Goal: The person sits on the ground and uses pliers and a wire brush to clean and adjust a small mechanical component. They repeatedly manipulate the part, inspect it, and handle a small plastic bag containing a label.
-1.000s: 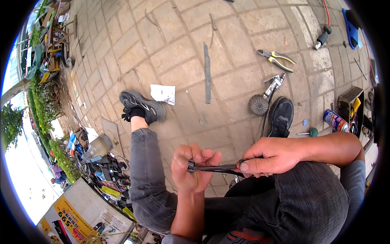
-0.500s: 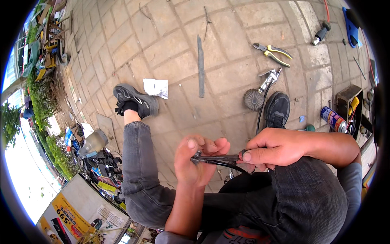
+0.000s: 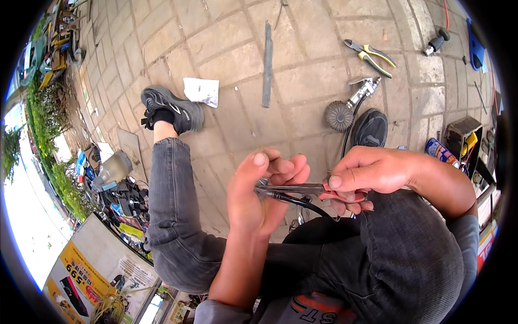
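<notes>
My right hand (image 3: 380, 168) is closed round the red handles of a pair of pliers (image 3: 298, 189), with the thumb on top. Their long, dark jaws reach across to my left hand (image 3: 251, 197). A black cable (image 3: 310, 206) runs just under the jaws and curves down toward my right knee. My left hand is cupped, fingers curled, round the cable end and a small grey metal piece (image 3: 263, 185) at the jaw tips. The fingers partly hide that piece, so its kind is unclear.
Yellow-and-black cutters (image 3: 371, 56), an air gun with a round gauge (image 3: 340, 115) and a dark flat strip (image 3: 267, 65) lie on the paving. A white packet (image 3: 202, 92) touches my left shoe (image 3: 172, 110). A spray can (image 3: 440, 150) and a tool box (image 3: 463, 129) stand at right.
The view has shifted, so the ground things sit higher in the picture. Both hands keep their hold, and the pliers' red handles show more, spread somewhat apart.
</notes>
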Demonstrator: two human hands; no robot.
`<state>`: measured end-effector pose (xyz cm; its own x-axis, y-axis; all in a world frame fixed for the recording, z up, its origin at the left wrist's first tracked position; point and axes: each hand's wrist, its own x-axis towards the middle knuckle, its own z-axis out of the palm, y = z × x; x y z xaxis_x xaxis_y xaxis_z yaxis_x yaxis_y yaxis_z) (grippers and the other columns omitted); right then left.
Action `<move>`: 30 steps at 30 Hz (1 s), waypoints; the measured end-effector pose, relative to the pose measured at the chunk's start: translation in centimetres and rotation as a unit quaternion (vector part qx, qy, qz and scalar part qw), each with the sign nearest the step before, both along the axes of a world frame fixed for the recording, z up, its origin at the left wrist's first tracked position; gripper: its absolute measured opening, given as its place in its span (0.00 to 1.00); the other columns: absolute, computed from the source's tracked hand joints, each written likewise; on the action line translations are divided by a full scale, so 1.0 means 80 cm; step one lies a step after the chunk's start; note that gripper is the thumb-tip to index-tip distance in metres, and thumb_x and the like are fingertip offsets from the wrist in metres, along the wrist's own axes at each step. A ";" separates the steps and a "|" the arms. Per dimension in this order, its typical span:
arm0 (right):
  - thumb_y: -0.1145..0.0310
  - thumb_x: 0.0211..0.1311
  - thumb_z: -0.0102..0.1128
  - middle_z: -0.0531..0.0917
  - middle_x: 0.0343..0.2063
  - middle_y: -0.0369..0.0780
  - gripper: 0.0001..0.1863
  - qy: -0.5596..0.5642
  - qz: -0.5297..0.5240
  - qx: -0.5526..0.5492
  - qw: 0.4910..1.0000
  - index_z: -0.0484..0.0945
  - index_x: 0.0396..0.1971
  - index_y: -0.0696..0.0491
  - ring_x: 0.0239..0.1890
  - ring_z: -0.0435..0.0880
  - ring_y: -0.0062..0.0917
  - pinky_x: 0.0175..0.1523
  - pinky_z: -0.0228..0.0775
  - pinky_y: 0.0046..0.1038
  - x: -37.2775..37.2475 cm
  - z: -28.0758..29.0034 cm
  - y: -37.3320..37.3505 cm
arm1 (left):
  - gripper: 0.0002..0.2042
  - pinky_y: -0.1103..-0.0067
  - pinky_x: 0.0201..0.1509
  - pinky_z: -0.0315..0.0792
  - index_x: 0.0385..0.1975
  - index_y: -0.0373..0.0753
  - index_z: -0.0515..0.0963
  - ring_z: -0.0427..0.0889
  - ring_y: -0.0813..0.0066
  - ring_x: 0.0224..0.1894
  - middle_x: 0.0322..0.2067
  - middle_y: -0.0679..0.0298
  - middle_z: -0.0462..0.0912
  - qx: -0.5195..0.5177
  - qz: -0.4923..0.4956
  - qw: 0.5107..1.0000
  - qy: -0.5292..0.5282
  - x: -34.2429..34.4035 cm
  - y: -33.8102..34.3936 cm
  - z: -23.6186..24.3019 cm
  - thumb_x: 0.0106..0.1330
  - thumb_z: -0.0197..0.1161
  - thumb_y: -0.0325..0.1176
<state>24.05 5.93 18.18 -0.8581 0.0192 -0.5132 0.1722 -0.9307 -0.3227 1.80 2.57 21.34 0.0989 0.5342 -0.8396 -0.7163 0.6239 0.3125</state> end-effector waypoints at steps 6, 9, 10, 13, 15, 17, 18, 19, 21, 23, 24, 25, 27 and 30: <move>0.50 0.69 0.50 0.81 0.24 0.39 0.27 -0.036 0.060 0.054 0.996 0.80 0.38 0.64 0.21 0.78 0.20 0.22 0.69 0.22 -0.001 0.005 0.024 | 0.10 0.59 0.54 0.74 0.34 0.35 0.75 0.82 0.54 0.45 0.29 0.55 0.82 0.023 -0.005 0.999 -0.032 -0.008 -0.008 -0.008 0.65 0.59 0.37; 0.56 0.70 0.50 0.83 0.27 0.43 0.22 -0.054 0.088 0.073 0.992 0.81 0.39 0.63 0.23 0.78 0.21 0.23 0.68 0.22 -0.004 0.011 0.033 | 0.10 0.61 0.52 0.75 0.33 0.36 0.75 0.82 0.54 0.46 0.29 0.56 0.82 0.027 -0.007 0.998 -0.050 -0.011 -0.008 -0.010 0.65 0.59 0.38; 0.59 0.70 0.50 0.84 0.28 0.44 0.20 -0.060 0.097 0.076 0.991 0.81 0.40 0.63 0.24 0.79 0.22 0.23 0.68 0.22 -0.004 0.012 0.034 | 0.10 0.61 0.51 0.75 0.32 0.36 0.76 0.83 0.53 0.46 0.29 0.56 0.82 0.021 0.003 0.998 -0.057 -0.009 -0.007 -0.007 0.65 0.59 0.38; 0.59 0.70 0.50 0.84 0.28 0.45 0.20 -0.046 0.079 0.034 0.995 0.81 0.40 0.63 0.23 0.78 0.22 0.23 0.68 0.22 -0.004 0.007 0.034 | 0.10 0.63 0.50 0.76 0.32 0.36 0.76 0.83 0.53 0.46 0.29 0.56 0.82 0.015 0.009 0.998 -0.064 -0.010 -0.007 -0.007 0.65 0.60 0.38; 0.53 0.69 0.51 0.82 0.25 0.43 0.25 -0.038 0.075 0.028 0.996 0.80 0.39 0.64 0.21 0.77 0.21 0.21 0.68 0.23 -0.005 0.002 0.031 | 0.10 0.63 0.49 0.76 0.33 0.36 0.76 0.83 0.53 0.45 0.30 0.56 0.82 0.017 -0.003 0.998 -0.055 -0.011 -0.008 -0.008 0.65 0.61 0.37; 0.50 0.69 0.52 0.82 0.24 0.42 0.27 -0.035 0.078 0.033 0.996 0.80 0.38 0.65 0.20 0.76 0.20 0.21 0.67 0.23 -0.005 0.002 0.032 | 0.10 0.64 0.49 0.77 0.35 0.36 0.75 0.83 0.54 0.45 0.30 0.56 0.82 0.018 -0.021 0.999 -0.037 -0.012 -0.008 -0.009 0.64 0.61 0.37; 0.51 0.69 0.52 0.82 0.24 0.42 0.27 -0.036 0.082 0.043 0.995 0.80 0.38 0.65 0.20 0.76 0.20 0.21 0.67 0.23 -0.006 0.003 0.035 | 0.10 0.64 0.48 0.77 0.35 0.35 0.75 0.83 0.54 0.45 0.30 0.56 0.83 0.007 -0.019 1.000 -0.022 -0.010 -0.006 -0.007 0.64 0.61 0.36; 0.51 0.69 0.52 0.82 0.23 0.43 0.27 -0.036 0.087 0.052 0.994 0.80 0.38 0.65 0.20 0.75 0.20 0.20 0.67 0.23 -0.006 0.004 0.038 | 0.11 0.65 0.48 0.77 0.36 0.35 0.75 0.83 0.54 0.45 0.30 0.56 0.83 -0.003 -0.017 1.000 -0.008 -0.005 -0.003 -0.003 0.63 0.62 0.36; 0.51 0.69 0.52 0.82 0.23 0.43 0.27 -0.037 0.095 0.056 0.993 0.80 0.38 0.65 0.20 0.75 0.20 0.21 0.67 0.23 -0.007 0.006 0.041 | 0.12 0.66 0.47 0.78 0.38 0.35 0.74 0.83 0.54 0.45 0.30 0.57 0.83 -0.011 -0.016 1.000 0.005 -0.003 -0.002 -0.001 0.62 0.62 0.36; 0.50 0.69 0.52 0.82 0.23 0.42 0.27 -0.039 0.108 0.064 0.991 0.80 0.38 0.64 0.20 0.75 0.20 0.21 0.67 0.23 -0.008 0.006 0.044 | 0.12 0.67 0.47 0.78 0.39 0.35 0.74 0.83 0.55 0.45 0.30 0.57 0.83 -0.006 -0.015 1.000 0.000 -0.005 -0.004 -0.003 0.62 0.63 0.36; 0.49 0.69 0.51 0.82 0.23 0.42 0.27 -0.040 0.116 0.070 0.990 0.80 0.39 0.63 0.20 0.76 0.20 0.21 0.67 0.23 -0.008 0.006 0.045 | 0.12 0.68 0.47 0.78 0.39 0.35 0.74 0.83 0.55 0.44 0.30 0.57 0.83 -0.003 -0.017 1.000 -0.002 -0.006 -0.005 -0.004 0.62 0.63 0.36; 0.49 0.68 0.51 0.82 0.23 0.42 0.27 -0.042 0.125 0.075 0.988 0.81 0.39 0.63 0.20 0.76 0.20 0.22 0.67 0.23 -0.008 0.006 0.046 | 0.12 0.68 0.47 0.77 0.39 0.35 0.74 0.84 0.55 0.44 0.30 0.58 0.83 0.000 -0.019 1.000 -0.004 -0.008 -0.006 -0.005 0.62 0.63 0.36; 0.47 0.68 0.50 0.82 0.23 0.40 0.28 -0.063 0.152 0.097 0.982 0.81 0.40 0.62 0.20 0.76 0.20 0.23 0.67 0.23 -0.010 0.007 0.047 | 0.12 0.69 0.46 0.77 0.39 0.35 0.74 0.84 0.56 0.43 0.29 0.59 0.83 0.000 -0.018 1.000 -0.002 -0.008 -0.007 -0.005 0.62 0.62 0.36; 0.44 0.68 0.48 0.82 0.22 0.39 0.30 -0.057 0.160 0.160 0.972 0.81 0.40 0.61 0.20 0.76 0.19 0.24 0.67 0.22 -0.012 0.010 0.047 | 0.11 0.69 0.43 0.77 0.38 0.35 0.74 0.84 0.57 0.42 0.27 0.61 0.82 -0.006 -0.011 1.000 0.002 -0.007 -0.007 -0.004 0.63 0.62 0.35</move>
